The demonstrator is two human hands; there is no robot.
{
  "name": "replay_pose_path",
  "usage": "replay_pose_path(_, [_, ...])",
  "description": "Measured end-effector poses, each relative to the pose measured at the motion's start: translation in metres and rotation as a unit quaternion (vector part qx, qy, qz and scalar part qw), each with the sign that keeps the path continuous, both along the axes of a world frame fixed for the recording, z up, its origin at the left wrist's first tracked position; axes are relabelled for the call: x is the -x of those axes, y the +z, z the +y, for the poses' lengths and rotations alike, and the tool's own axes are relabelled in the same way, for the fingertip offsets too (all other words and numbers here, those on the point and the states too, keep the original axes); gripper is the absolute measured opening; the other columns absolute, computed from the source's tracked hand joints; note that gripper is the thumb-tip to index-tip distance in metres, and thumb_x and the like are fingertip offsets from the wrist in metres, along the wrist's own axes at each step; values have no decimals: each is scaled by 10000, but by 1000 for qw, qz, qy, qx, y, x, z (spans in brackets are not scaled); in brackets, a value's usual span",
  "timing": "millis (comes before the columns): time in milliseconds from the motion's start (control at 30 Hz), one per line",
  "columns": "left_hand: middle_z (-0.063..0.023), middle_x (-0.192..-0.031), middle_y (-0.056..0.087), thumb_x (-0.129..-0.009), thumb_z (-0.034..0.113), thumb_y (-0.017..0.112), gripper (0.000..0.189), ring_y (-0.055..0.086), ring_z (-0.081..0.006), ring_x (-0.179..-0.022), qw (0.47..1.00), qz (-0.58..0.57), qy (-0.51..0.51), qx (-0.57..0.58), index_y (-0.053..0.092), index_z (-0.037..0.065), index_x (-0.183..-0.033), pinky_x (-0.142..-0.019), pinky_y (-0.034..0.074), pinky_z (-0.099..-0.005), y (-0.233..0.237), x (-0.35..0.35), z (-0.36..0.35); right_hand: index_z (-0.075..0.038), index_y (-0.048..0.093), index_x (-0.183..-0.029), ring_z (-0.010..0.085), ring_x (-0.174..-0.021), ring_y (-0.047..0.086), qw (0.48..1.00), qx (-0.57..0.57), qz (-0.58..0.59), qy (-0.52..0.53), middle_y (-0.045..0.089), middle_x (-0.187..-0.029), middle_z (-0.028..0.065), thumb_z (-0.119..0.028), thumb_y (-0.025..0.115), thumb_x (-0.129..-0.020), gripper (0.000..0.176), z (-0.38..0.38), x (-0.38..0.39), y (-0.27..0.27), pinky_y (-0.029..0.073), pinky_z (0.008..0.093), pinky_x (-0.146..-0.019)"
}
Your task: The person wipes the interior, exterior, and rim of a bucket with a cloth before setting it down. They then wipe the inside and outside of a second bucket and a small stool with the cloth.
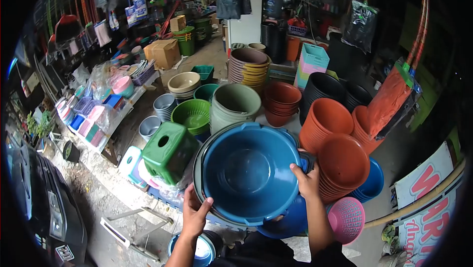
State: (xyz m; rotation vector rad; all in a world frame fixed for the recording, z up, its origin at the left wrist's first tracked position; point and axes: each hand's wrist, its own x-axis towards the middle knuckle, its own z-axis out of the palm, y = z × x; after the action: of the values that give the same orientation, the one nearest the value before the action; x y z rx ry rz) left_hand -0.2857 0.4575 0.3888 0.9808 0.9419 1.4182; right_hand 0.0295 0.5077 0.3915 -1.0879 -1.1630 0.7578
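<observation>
A blue plastic bucket [241, 168] faces up at me, seemingly nested with a darker-rimmed bucket [197, 171] around it. My left hand [196, 213] grips the rim at the lower left, thumb on top and fingers underneath. On the right side, my right hand [306, 180] is closed around the rim, its thumb against the blue wall. Below the bucket, another blue bucket [283, 222] partly shows. A stack of terracotta pots [343, 163] stands just beyond my right hand, and a pink basket [346, 220] lies near that forearm.
A green stool [168, 151] stands left of the bucket. Beyond are grey-green pails [235, 104], green baskets [191, 115] and black pots [322, 92]. A parked vehicle [42, 203] is at left, a metal frame [135, 225] on the ground, and a banner [428, 193] at right.
</observation>
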Motion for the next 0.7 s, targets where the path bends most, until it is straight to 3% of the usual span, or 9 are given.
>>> replay_pose_path(100, [-106, -1224, 555, -914, 34, 639, 450, 565, -178, -1110, 994, 47, -96, 10, 431, -13, -1310, -951, 492, -343, -1, -38, 50, 3, 531, -1212, 125, -901, 575, 993, -1, 105, -59, 604, -1018, 38, -44, 673, -862, 381, 27, -28, -5, 467, 280, -846])
replay_pose_path(133, [-70, -1114, 598, -925, 85, 635, 396, 604, -158, -1015, 994, 71, -80, -26, 470, 2, -1275, -865, 530, -321, 0, -56, 67, 3, 531, -1212, 125, -901, 575, 992, 4, 108, -67, 604, -1018, 38, -44, 673, -862, 381, 40, -37, -7, 467, 280, -846])
replay_pose_path(200, [-74, -1124, 610, -936, 83, 619, 388, 608, -161, -1027, 991, 90, -96, 25, 472, -13, -1282, -899, 524, -325, 1, -76, 104, -9, 556, -1187, 91, -888, 559, 985, -20, 101, -138, 595, -1011, 31, -50, 680, -875, 338, 66, -54, -21, 465, 247, -802])
replay_pose_path(267, [-76, -1147, 619, -952, 100, 604, 384, 603, -151, -1033, 989, 85, -118, 14, 481, -17, -1296, -885, 520, -307, 1, -95, 144, 4, 529, -1221, 143, -977, 562, 983, 10, 113, -144, 584, -1092, 69, -80, 671, -882, 377, 93, -73, -31, 447, 291, -891])
replay_pose_path(333, [-52, -1152, 626, -970, 133, 588, 356, 595, -123, -1012, 986, 100, -134, 18, 509, 1, -1292, -852, 510, -283, -15, -109, 184, 3, 524, -1231, 197, -988, 581, 981, -11, -4, -195, 593, -1087, 100, -112, 670, -890, 389, 121, -90, -44, 449, 316, -904])
replay_pose_path(400, [-26, -1123, 631, -967, 148, 603, 334, 581, -85, -935, 977, 156, -135, 46, 540, 7, -1263, -788, 491, -247, -29, -120, 221, 2, 522, -1234, 223, -1003, 583, 975, -8, -26, -222, 591, -1094, 117, -120, 667, -890, 393, 145, -98, -54, 447, 329, -914])
replay_pose_path(500, [-39, -1116, 631, -957, 138, 617, 345, 588, -93, -940, 977, 146, -137, 76, 540, -4, -1262, -809, 495, -253, -43, -143, 261, -3, 518, -1242, 262, -1025, 585, 967, 9, -52, -248, 584, -1110, 144, -124, 662, -888, 401, 173, -109, -81, 444, 349, -929])
replay_pose_path(600, [-64, -1113, 628, -940, 111, 632, 375, 589, -118, -964, 974, 163, -153, 19, 525, -23, -1274, -843, 494, -264, -76, -159, 295, -13, 517, -1246, 302, -1042, 581, 959, 40, -62, -274, 571, -1143, 173, -107, 643, -881, 397, 191, -116, -114, 443, 377, -937])
replay_pose_path(700, [-161, -1253, 568, -891, 65, 672, 506, 551, -220, -1137, 968, 200, -149, 31, 453, -62, -1330, -995, 429, -313, -120, -172, 320, -19, 518, -1245, 330, -1042, 580, 948, 46, -105, -296, 566, -1149, 192, -102, 631, -878, 393, 206, -126, -149, 447, 391, -929])
